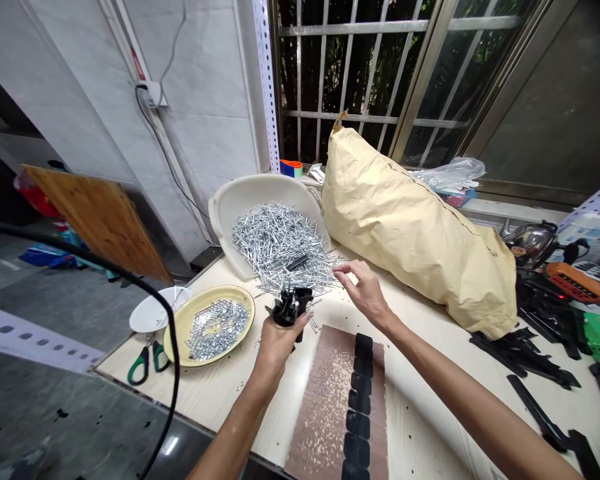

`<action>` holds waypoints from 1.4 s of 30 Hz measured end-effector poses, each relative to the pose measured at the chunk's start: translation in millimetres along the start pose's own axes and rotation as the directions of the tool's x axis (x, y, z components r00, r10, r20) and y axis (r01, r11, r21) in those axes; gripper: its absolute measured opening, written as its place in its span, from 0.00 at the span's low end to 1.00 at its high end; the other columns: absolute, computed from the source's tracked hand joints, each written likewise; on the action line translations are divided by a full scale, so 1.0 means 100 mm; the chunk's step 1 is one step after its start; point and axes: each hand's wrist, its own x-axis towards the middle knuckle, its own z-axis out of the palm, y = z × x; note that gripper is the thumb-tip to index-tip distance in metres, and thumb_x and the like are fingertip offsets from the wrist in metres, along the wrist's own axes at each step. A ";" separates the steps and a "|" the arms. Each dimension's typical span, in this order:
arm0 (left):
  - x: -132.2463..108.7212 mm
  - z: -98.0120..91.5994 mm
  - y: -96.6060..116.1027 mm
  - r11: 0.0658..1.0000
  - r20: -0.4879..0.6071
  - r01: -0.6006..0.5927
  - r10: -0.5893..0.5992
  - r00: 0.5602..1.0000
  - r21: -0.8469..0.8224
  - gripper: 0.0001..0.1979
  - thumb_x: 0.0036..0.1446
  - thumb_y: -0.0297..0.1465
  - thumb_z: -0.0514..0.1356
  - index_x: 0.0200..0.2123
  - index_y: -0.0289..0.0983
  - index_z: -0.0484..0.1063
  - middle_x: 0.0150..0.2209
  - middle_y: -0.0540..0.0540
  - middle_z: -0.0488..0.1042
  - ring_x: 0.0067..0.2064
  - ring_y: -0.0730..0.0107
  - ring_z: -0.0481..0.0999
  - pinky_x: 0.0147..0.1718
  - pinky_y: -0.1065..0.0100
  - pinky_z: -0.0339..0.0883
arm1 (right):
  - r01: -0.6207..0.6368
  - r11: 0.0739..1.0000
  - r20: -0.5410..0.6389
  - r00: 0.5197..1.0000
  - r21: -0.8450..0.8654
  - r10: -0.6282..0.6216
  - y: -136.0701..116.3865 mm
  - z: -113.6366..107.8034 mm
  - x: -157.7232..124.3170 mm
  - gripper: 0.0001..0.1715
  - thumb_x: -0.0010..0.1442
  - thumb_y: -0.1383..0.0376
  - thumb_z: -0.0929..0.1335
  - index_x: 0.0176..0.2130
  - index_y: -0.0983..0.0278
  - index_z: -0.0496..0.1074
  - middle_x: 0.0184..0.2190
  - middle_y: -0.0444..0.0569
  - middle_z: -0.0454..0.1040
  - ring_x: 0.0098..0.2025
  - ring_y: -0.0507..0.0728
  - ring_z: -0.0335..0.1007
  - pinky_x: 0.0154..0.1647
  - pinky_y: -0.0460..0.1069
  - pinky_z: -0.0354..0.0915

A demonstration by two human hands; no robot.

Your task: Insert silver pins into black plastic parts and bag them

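My left hand (276,343) is closed around a black plastic part (291,305) that has metal bits in its upper end. Just beyond it lies a heap of thin silvery metal pins (275,240), spilling out of a tipped white tub (223,217) onto the table. At the right edge of this heap is my right hand (364,292), its thumb and forefinger pinched together. Whatever sits between those fingertips is too small to make out. Below the hands, a brown board (315,420) carries a row of black pads (359,400).
Left of my left hand stands a yellow plate (247,313) of small metal pieces, beside a white dish (147,313) and green-handled scissors (140,365). A large paper sack (405,213) leans by the window. Black parts (525,357) lie at right. A black cable (173,360) hangs in front.
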 end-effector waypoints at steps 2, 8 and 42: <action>0.01 -0.06 0.02 1.000 -0.028 0.021 -0.021 0.999 0.015 0.18 0.37 0.40 0.68 0.30 0.33 0.77 0.22 0.47 0.74 0.30 0.65 0.73 0.26 0.70 0.64 | 0.035 0.964 0.167 0.986 -0.263 0.010 0.26 0.16 -0.03 0.10 0.63 0.63 0.62 0.36 0.63 0.72 0.35 0.49 0.72 0.39 0.56 0.65 0.41 0.50 0.58; 0.05 -0.04 -0.04 0.995 -0.021 0.055 -0.054 0.998 0.078 0.16 0.36 0.39 0.69 0.27 0.33 0.77 0.19 0.49 0.72 0.24 0.70 0.69 0.23 0.72 0.62 | 0.194 0.901 0.389 0.921 -0.387 -0.031 0.56 0.65 -0.11 0.11 0.63 0.65 0.63 0.32 0.61 0.74 0.33 0.48 0.70 0.38 0.56 0.60 0.39 0.50 0.53; 0.18 0.22 -0.09 0.918 0.012 -0.054 0.054 0.998 0.394 0.11 0.38 0.35 0.63 0.24 0.33 0.72 0.20 0.51 0.67 0.24 0.71 0.65 0.23 0.72 0.57 | -0.021 0.807 0.046 0.999 0.591 -0.008 -0.62 0.09 0.00 0.14 0.61 0.64 0.65 0.47 0.59 0.62 0.34 0.45 0.75 0.39 0.54 0.73 0.43 0.51 0.67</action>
